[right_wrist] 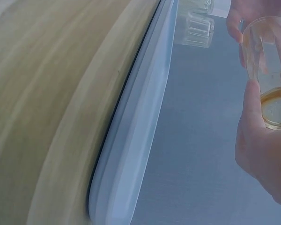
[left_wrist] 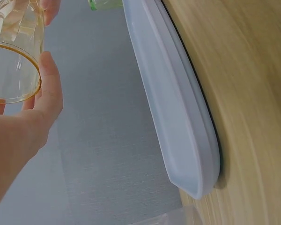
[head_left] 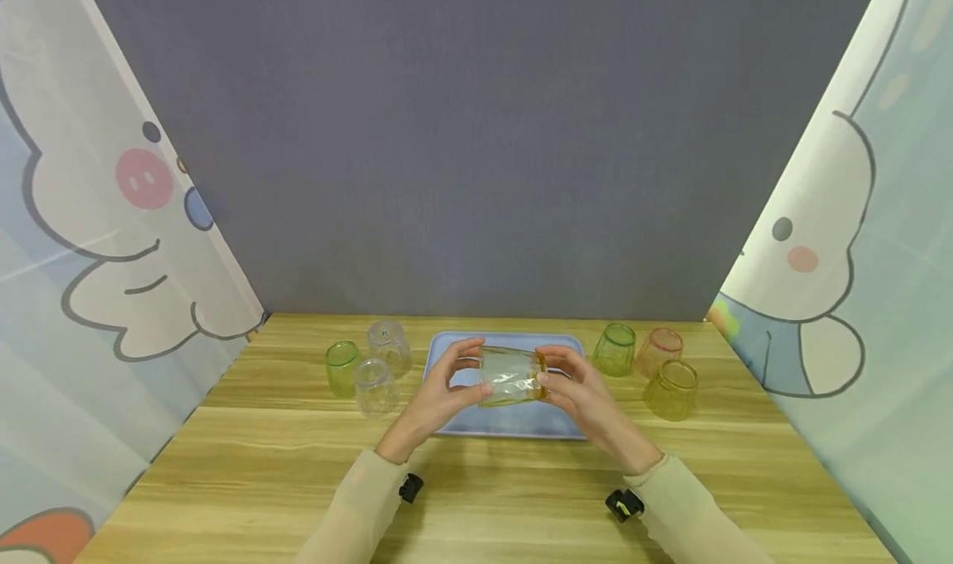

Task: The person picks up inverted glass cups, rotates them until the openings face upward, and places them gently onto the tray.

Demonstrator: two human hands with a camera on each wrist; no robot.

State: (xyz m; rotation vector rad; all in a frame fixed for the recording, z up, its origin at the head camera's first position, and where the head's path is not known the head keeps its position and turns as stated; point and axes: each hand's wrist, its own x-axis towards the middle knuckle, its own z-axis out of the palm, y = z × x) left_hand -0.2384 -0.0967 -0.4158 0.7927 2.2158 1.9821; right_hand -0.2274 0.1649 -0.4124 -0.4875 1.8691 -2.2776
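A clear, amber-tinted drinking glass lies on its side in the air above a pale blue tray. My left hand grips its rim end, thumb on the near side and fingers beyond. At the amber base end, my right hand holds it between thumb and fingers. The left wrist view has the open mouth of the glass facing the camera; the right wrist view shows its thick base ring near the right thumb.
Left of the tray stand a green glass and two clear glasses. To its right are a green glass, a pink glass and a yellow glass. A grey panel rises behind the wooden table.
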